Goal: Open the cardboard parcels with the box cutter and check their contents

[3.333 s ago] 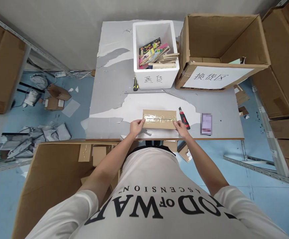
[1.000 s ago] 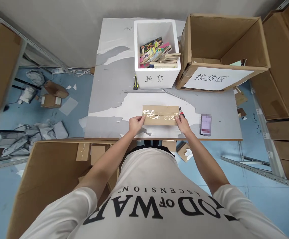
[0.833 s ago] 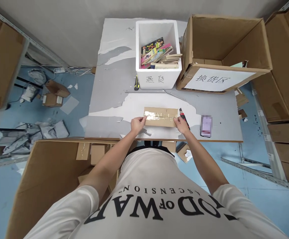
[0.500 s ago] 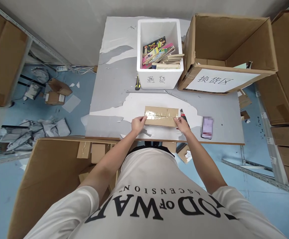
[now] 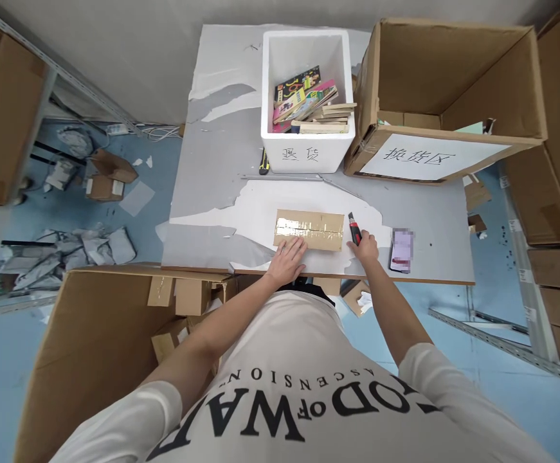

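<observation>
A flat cardboard box [image 5: 314, 226] with clear tape along its top lies near the front of the table. My left hand [image 5: 287, 258] rests on its near-left edge, fingers stretched out and pressing lightly, gripping nothing. To the right of the box, my right hand [image 5: 365, 248] has its fingers closed around the lower handle of a red and black utility knife [image 5: 354, 229]. The knife points away from me, still low over the tabletop. A phone [image 5: 401, 250] with a blurred screen lies just right of that hand.
A white foam box [image 5: 307, 155] holding several books and a large open carton [image 5: 446, 157] with a handwritten sign stand at the back. A yellow and black cutter [image 5: 264, 162] lies beside the foam box. At my left is a big carton [image 5: 101, 334] containing smaller boxes.
My right hand has let go of the box and moved right onto the utility knife. My left hand has shifted from the box's left end to its near edge, fingers now flat.
</observation>
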{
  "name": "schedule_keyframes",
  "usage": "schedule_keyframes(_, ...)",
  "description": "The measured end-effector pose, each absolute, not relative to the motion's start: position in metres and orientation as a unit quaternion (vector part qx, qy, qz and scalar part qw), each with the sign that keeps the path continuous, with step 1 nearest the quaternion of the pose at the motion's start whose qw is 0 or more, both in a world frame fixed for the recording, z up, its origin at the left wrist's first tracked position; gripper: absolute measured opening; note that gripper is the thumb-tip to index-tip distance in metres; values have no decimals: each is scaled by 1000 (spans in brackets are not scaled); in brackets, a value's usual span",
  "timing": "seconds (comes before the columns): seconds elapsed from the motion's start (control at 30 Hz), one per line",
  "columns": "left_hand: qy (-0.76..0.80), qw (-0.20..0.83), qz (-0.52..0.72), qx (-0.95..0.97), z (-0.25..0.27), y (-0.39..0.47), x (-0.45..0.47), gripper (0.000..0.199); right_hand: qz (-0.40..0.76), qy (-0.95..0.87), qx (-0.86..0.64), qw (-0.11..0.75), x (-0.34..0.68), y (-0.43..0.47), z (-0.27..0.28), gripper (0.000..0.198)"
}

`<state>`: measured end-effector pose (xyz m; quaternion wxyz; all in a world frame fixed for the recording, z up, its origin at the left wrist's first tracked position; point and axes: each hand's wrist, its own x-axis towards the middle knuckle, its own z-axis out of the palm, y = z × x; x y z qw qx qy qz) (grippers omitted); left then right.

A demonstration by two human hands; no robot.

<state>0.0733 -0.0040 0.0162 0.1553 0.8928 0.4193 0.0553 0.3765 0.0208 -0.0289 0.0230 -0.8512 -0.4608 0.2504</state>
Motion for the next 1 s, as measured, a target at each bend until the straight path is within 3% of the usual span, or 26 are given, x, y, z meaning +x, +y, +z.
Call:
schedule_keyframes(0.07,421,155,56,892,16,-3,73,66,265,-481,-836,-23,383,22,-34,63)
schedule_keyframes(0.13,425,158,60,889,16,-3,73,67,277,-501,-820,-15,388,25,-32,62)
schedule_keyframes(0.33,455,158,71,873,13,-4,72,70,204,-659,-693,209,367,50,38,59)
schedule_keyframes(0.4,464,157,69,869,12,-3,72,70,231,-768,-575,160,339,61,66,58)
schedule_keyframes(0.47,468,155,67,868,12,-2,73,71,261,-845,-463,59,307,72,85,54)
schedule_keyframes(0.6,470,152,62,867,13,0,74,73,220,-891,-387,-90,267,86,98,53)
schedule_keyframes(1.0,483,147,45,862,12,-1,74,76,143,-892,-378,-203,271,94,114,60)
